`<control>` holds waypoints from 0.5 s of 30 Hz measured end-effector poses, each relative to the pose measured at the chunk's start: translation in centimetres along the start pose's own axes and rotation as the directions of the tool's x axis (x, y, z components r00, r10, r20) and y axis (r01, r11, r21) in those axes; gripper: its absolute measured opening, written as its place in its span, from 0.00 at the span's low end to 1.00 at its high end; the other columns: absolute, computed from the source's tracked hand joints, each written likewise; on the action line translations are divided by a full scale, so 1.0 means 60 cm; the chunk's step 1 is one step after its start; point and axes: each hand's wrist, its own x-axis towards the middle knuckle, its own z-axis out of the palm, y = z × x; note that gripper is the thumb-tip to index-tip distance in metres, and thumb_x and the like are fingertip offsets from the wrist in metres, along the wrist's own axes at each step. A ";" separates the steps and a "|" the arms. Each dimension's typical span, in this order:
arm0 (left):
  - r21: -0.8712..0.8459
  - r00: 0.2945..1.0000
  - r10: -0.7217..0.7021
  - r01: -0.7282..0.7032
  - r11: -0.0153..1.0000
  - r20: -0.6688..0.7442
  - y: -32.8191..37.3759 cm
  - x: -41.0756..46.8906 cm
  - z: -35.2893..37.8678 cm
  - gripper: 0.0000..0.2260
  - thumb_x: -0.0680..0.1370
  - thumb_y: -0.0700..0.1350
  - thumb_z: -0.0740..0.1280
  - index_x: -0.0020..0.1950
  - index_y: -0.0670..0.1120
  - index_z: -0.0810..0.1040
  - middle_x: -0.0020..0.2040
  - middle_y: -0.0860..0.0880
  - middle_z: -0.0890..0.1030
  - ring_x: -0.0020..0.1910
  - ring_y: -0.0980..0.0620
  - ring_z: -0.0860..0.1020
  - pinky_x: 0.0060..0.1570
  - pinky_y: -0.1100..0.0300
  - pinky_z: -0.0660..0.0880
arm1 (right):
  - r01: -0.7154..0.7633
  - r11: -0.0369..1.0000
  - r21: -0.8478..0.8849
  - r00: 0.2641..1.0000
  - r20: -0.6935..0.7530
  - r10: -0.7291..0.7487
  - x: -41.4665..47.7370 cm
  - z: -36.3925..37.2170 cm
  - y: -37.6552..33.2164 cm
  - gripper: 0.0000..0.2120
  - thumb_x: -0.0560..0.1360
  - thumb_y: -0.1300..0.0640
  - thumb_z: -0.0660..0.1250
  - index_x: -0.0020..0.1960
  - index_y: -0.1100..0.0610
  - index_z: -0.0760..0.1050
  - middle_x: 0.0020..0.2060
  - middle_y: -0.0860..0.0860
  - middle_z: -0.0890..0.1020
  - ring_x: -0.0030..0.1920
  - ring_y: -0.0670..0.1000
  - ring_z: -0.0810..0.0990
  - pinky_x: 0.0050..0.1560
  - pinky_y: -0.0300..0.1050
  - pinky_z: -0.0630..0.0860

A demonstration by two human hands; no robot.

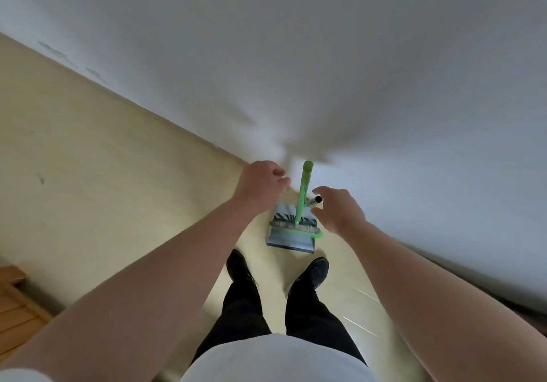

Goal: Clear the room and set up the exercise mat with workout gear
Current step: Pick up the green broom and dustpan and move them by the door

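Just beside green broom, left hand fingers curled empty, right hand fingers apart.

Pale yellow floor is carrying a grey dustpan w/ green broom standing in it by the wall; black shoes are standing nearby.

Corner: closed off by walls behind and to the right.
Between left hand and right hand: upright green broom handle, metal tube end.
Floor ahead: dustpan.
Left: open floor.
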 end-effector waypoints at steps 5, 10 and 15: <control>-0.040 1.000 0.011 -0.010 0.999 0.020 -0.009 0.002 0.005 0.13 0.80 0.47 0.70 0.62 0.42 0.82 0.58 0.48 0.85 0.57 0.53 0.82 0.58 0.64 0.74 | -0.015 0.998 -0.064 0.998 -0.063 0.011 0.016 0.032 0.005 0.09 0.80 0.59 0.64 0.58 0.53 0.79 0.45 0.53 0.82 0.42 0.57 0.80 0.41 0.47 0.79; -0.046 0.999 0.013 -0.011 0.999 0.032 -0.004 0.007 0.007 0.14 0.79 0.47 0.71 0.63 0.43 0.81 0.59 0.47 0.85 0.58 0.53 0.82 0.57 0.66 0.72 | 0.017 0.997 -0.073 0.996 -0.089 -0.024 0.005 0.033 -0.005 0.05 0.80 0.58 0.65 0.51 0.55 0.79 0.38 0.52 0.77 0.37 0.56 0.76 0.33 0.44 0.69; -0.073 1.000 0.006 -0.006 0.997 -0.007 0.019 0.000 -0.005 0.28 0.74 0.52 0.76 0.71 0.45 0.75 0.63 0.47 0.81 0.61 0.50 0.80 0.63 0.55 0.75 | 0.125 0.992 -0.034 0.981 -0.147 -0.128 -0.032 0.010 -0.042 0.07 0.80 0.53 0.65 0.52 0.53 0.81 0.39 0.53 0.81 0.40 0.58 0.79 0.39 0.48 0.78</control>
